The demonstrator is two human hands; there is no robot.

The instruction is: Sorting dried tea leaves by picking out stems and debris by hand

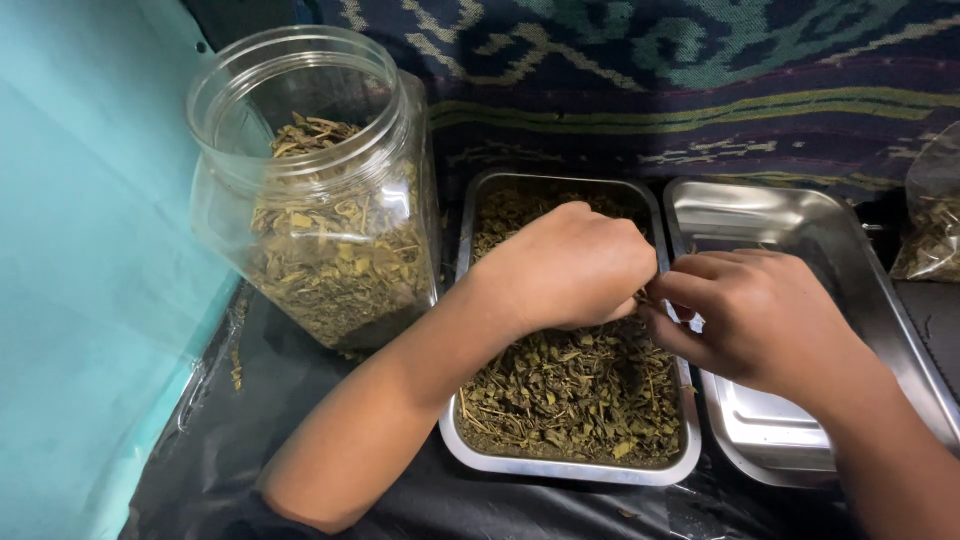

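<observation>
Both forearms fill the lower edge of the view, the left crossing in from the bottom centre and the right from the bottom right corner. Fingers of the left hand [568,262] curl down and inward into a loose fist over the tray of dried herbs [572,395]; whether they pinch anything cannot be told, since the tips are hidden under the knuckles. Fingers of the right hand [762,318] are bent too, thumb and forefinger drawn close together and meeting the left hand at the seam between the two trays; a thin pale stalk [643,297] seems to sit between the two hands, but it is too small to be sure which hand grips it.

That herb tray is a rounded steel pan, filled with crumbled green-brown leaves and stalks. Just beside it on the right, touching rim to rim, sits an empty steel tray [800,235]. Left of the herb tray stands a clear plastic jar [318,190], lid off, tilted, about half full of the same dried leaves. Black plastic sheeting [270,400] covers the table, a patterned woven cloth [650,70] hangs behind, and a clear bag of herbs [932,215] lies at the right edge.
</observation>
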